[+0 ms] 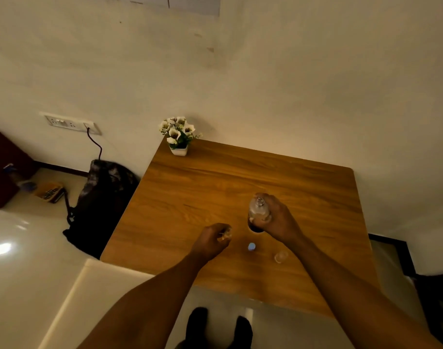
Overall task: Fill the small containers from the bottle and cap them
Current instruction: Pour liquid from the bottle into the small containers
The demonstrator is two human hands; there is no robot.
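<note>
A clear bottle (258,213) with dark liquid in its lower part stands upright and uncapped on the wooden table (215,182). My right hand (278,217) grips its side. Left of it, my left hand (211,239) is closed around a small clear container (226,234), mostly hidden by the fingers. A small blue cap (251,246) lies on the table between my hands. Another small clear container (281,256) stands near the front of the table, below my right wrist.
A white pot of artificial flowers (179,133) sits at the table's far left corner by the wall. A dark backpack (102,202) leans on the floor left of the table. My feet (218,326) are below the front edge.
</note>
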